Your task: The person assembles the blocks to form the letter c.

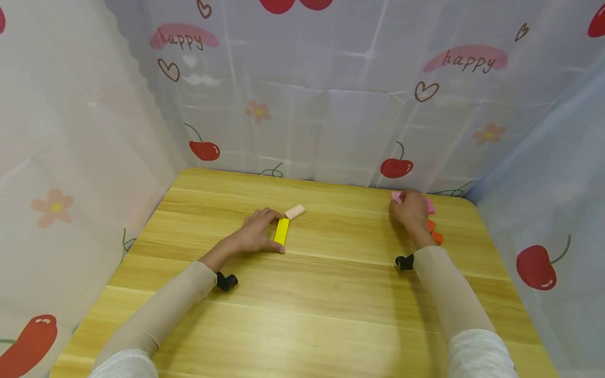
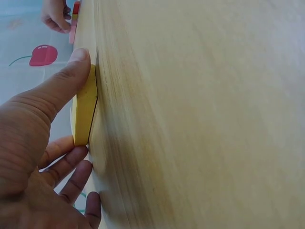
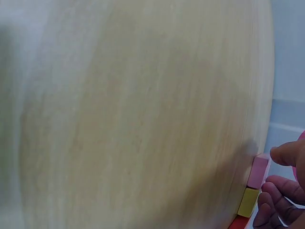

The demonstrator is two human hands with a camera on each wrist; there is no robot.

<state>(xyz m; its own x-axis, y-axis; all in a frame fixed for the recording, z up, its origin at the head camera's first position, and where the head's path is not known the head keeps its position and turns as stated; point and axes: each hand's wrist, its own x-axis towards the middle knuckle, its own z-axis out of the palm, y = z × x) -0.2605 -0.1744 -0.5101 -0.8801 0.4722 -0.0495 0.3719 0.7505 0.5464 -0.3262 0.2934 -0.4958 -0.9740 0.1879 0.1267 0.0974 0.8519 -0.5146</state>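
Note:
A yellow block (image 1: 281, 231) lies on the table left of centre. My left hand (image 1: 256, 231) spans it, thumb at the near end and fingertips at the far end; the left wrist view shows the yellow block (image 2: 85, 112) pinched between thumb (image 2: 71, 71) and index finger. Touching its far end is a plain wooden block (image 1: 295, 211). At the back right, my right hand (image 1: 411, 211) bends over a pink block (image 1: 430, 205) and partly hides it. In the right wrist view, thumb and fingers hover around the pink block (image 3: 258, 171), apparently without gripping it.
Orange blocks (image 1: 437, 238) lie beside my right wrist. A yellow block (image 3: 248, 202) and a red block (image 3: 239, 223) line up with the pink one. Printed curtains (image 1: 321, 126) enclose the wooden table (image 1: 302, 325) at the back and sides.

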